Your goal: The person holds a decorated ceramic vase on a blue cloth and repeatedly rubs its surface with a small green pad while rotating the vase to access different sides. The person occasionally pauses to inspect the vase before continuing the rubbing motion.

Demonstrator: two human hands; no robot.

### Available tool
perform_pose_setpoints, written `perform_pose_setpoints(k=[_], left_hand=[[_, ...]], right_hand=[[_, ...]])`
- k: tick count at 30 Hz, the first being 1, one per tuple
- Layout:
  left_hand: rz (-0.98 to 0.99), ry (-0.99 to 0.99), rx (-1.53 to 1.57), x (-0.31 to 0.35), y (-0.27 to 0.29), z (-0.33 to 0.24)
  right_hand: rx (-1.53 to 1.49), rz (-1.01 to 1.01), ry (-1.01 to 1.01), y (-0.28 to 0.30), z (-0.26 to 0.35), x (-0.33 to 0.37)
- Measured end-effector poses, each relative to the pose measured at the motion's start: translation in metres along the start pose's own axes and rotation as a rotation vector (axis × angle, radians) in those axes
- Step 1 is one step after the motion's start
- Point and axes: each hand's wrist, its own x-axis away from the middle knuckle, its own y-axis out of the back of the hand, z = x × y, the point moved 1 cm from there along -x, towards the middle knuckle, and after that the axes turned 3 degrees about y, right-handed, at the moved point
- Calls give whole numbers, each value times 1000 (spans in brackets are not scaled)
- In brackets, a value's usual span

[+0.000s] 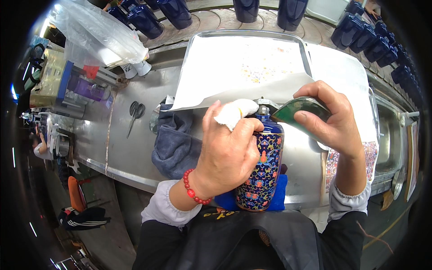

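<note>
- The vase (260, 177), dark blue with a colourful flower pattern, is right in front of the person, its neck pointing away and its base near the apron (207, 243).
- The left hand (231, 153) has its fingers curled around the vase's neck and shoulder, gripping it (one finger is wrapped in white cloth (231, 114) with a yellow band).
- The right hand (330, 119) pinches a green scraper (303, 109) between thumb and fingers, with one corner just beside the vase's neck.
- A metal fitting (262, 102) sits at the top of the neck.
- A bright blue cloth (280, 191) shows beside the lower part of the vase.
- A red bead bracelet (191, 193) circles the left wrist.
- A grey-blue towel (173, 146) lies crumpled left of the left hand, and scissors (134, 115) rest farther left on the metal table (126, 155).
- Beyond the hands, white paper (211, 63) covers most of a tray (252, 32); small coloured bits (258, 67) dot the paper.
- Plain dark blue vases (246, 10) stand along the far side (more curve off to the right).
</note>
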Motion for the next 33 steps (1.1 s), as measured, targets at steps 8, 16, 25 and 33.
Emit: perform_pose_setpoints(k=[8, 16, 25, 33], left_hand=[[12, -19, -21, 0, 1, -1], [10, 55, 75, 0, -1, 1], [1, 158, 225, 5, 2, 8], [-78, 186, 294, 17, -4, 18]], right_hand=[[31, 40, 1, -1, -1, -1], [11, 66, 22, -2, 2, -6], [-9, 354, 5, 6, 2, -38], [-60, 637, -58, 4, -4, -74]])
